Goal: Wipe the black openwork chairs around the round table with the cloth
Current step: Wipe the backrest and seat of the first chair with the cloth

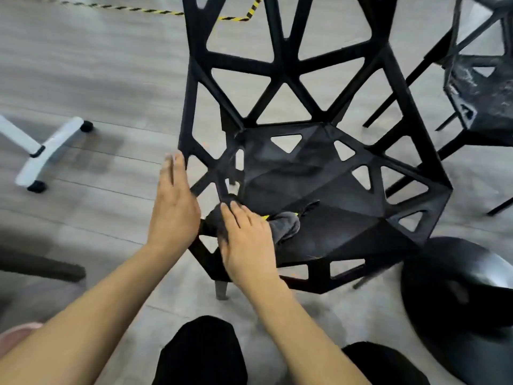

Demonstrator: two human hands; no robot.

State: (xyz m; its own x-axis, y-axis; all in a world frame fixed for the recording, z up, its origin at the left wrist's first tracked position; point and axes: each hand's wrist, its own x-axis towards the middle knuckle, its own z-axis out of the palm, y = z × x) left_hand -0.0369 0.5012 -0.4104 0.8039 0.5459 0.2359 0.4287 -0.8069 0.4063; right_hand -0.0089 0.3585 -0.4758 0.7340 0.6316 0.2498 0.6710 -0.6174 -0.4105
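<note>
I have the nearest black openwork chair [319,173] square in front of me, its seat tilted toward the camera and its backrest rising to the top of the view. My right hand [247,237] lies flat on the dark grey cloth [286,225], fingers straight and spread, pressing it onto the front left corner of the seat — nothing is pinched, the palm carries the work. My left hand [173,209] is open as well, fingers straight, resting against the chair's left edge strut just beside the cloth, which I judge is there to steady the frame. The step in hand looks to be wiping the seat panel, and only that corner is under the cloth now. To do it well I would keep the palm flat and drag the cloth in overlapping passes across the facets toward the far right corner, then fold an edge over a fingertip to run along the ribs round each triangular cut-out, since dust likely sits in those angles. The chair seems light, so the bracing hand should hold firm — otherwise it may skid on the grey floor [91,87]. A second chair [477,87] stands at the right, and a rounded black base [458,301], probably the table's, sits by my knee; I cannot see the tabletop.
</note>
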